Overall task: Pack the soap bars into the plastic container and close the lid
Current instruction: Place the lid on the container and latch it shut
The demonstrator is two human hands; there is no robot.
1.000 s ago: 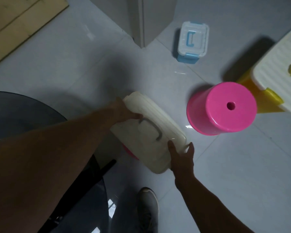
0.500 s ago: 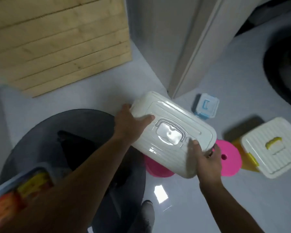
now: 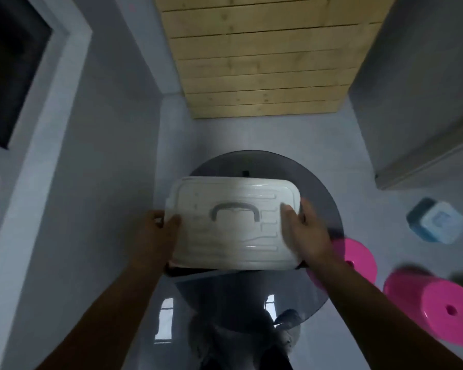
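Observation:
A white plastic container (image 3: 233, 225) with a ribbed lid and a grey handle is held level over a round dark glass table (image 3: 324, 209). My left hand (image 3: 155, 236) grips its left end, thumb on the lid. My right hand (image 3: 304, 231) grips its right end, thumb on top as well. The lid lies on the container. No soap bars are in view.
Two pink round stools (image 3: 358, 260) (image 3: 439, 308) stand on the floor at the right. A small blue box with a clear lid (image 3: 439, 222) sits farther right. A wooden slat panel (image 3: 262, 54) leans at the back; a grey cabinet (image 3: 422, 97) is at the right.
Both hands lifted the white container from the floor beside the pink stools and carried it left, above the glass table. The container turned level and the camera swung towards the table.

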